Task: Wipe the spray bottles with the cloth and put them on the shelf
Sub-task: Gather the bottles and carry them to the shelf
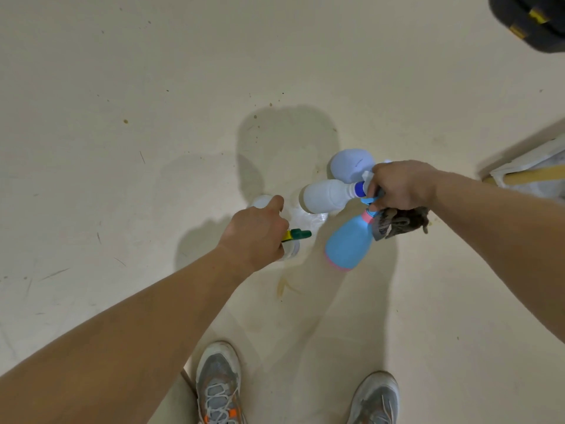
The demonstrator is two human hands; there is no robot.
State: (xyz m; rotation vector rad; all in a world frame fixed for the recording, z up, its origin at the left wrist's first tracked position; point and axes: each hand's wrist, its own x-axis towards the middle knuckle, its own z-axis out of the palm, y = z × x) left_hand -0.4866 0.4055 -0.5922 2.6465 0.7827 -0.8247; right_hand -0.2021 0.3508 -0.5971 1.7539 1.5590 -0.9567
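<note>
A blue bottle (348, 243), a white bottle (325, 195) and a pale lilac bottle (351, 163) hang bunched from the right hand (400, 186), whose fingers curl round their spray heads and a dark cloth (403, 223). The left hand (256, 237) grips a green-nozzled clear bottle (293, 248). Everything is held above the cream floor (153, 117).

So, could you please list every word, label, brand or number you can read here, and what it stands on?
No text can be read anywhere.
The lavender bottle: a small dark mark, too blurred to read.
The white bottle, blue bottle and green-nozzle bottle: no label shows.
The dark object at top right: yellow marks, not legible.
</note>
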